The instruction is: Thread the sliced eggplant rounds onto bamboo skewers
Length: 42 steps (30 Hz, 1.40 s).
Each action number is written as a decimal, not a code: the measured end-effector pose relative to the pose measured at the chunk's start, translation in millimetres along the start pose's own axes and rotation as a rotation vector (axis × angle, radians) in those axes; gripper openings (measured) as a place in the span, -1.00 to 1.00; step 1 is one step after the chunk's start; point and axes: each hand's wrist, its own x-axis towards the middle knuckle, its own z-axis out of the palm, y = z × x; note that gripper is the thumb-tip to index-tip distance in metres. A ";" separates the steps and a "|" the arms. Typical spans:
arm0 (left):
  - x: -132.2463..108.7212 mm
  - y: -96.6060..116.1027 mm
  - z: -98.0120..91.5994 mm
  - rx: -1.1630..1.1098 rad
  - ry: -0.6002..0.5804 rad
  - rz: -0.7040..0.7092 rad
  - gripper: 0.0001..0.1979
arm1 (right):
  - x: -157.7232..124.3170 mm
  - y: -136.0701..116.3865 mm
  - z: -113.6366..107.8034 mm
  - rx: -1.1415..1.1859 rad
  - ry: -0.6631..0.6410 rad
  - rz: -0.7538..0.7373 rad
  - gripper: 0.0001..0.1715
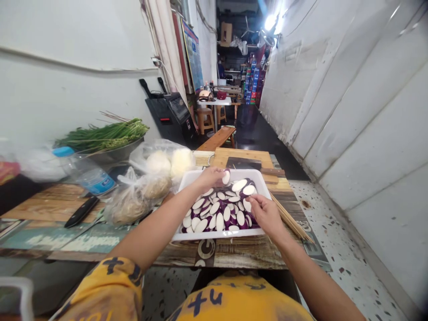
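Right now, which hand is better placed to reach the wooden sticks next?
Likely the right hand: it is nearer the wooden sticks, right of the white tub. The left hand is farther across, holding a slice.

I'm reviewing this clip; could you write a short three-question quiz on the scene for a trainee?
1. True or false: the skewers lie to the right of the tray.
2. Which colour is the cap on the bottle? A) red B) blue C) green
3. What does the left hand hold?

Key:
1. True.
2. B, blue.
3. A slice with a white face and purple skin.
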 end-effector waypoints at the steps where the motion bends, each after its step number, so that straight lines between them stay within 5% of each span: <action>1: -0.9 2.3 -0.7 -0.085 -0.014 -0.045 -0.88 | 0.0 0.1 0.0 -0.007 -0.014 -0.003 -0.57; 14: -1.0 8.4 -3.8 -0.299 0.029 -0.134 -0.78 | 0.7 0.7 2.3 -0.070 -0.097 -0.033 -0.62; 23: 4.7 1.4 -2.2 -0.091 0.181 -0.056 -0.87 | 0.0 -1.6 2.3 -0.062 -0.089 -0.033 -0.62; 42: 5.1 8.8 -7.8 -0.539 0.139 -0.161 -0.93 | -0.8 -6.4 1.4 -0.105 -0.144 -0.020 -0.65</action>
